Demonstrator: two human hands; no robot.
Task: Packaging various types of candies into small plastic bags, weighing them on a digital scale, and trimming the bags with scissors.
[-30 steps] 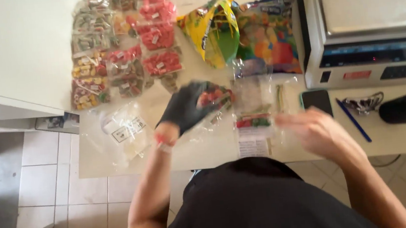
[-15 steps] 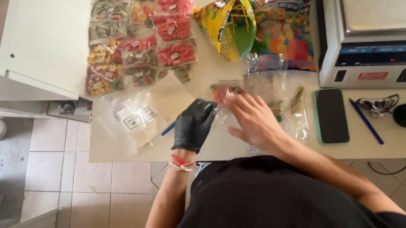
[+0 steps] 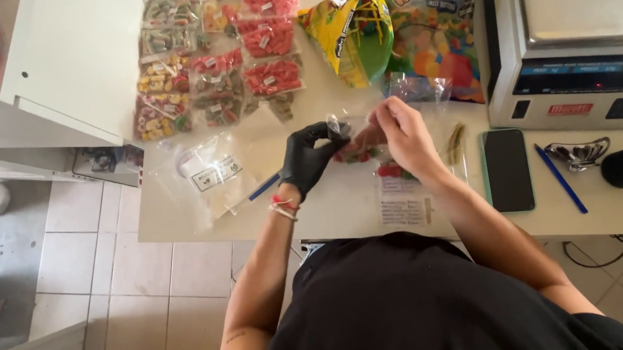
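Note:
My left hand (image 3: 310, 157), in a black glove, and my bare right hand (image 3: 402, 134) meet over the table and both pinch a small clear bag of red candies (image 3: 357, 146) between them. Under my right wrist lies another clear bag with red candies and a white label (image 3: 402, 193). Rows of filled small candy bags (image 3: 217, 62) lie at the back of the table, beyond my left hand.
Two large open candy bags, yellow-green (image 3: 353, 32) and multicoloured (image 3: 436, 43), lie behind my hands. A scale (image 3: 577, 43) stands at the right, with a phone (image 3: 507, 170), a blue pen (image 3: 560, 178) and a metal scoop (image 3: 577, 152) before it. A stack of empty clear bags (image 3: 211, 175) lies at the left.
My right hand came in from the right and joined the gloved left hand on the small bag. The view shifted slightly to the left.

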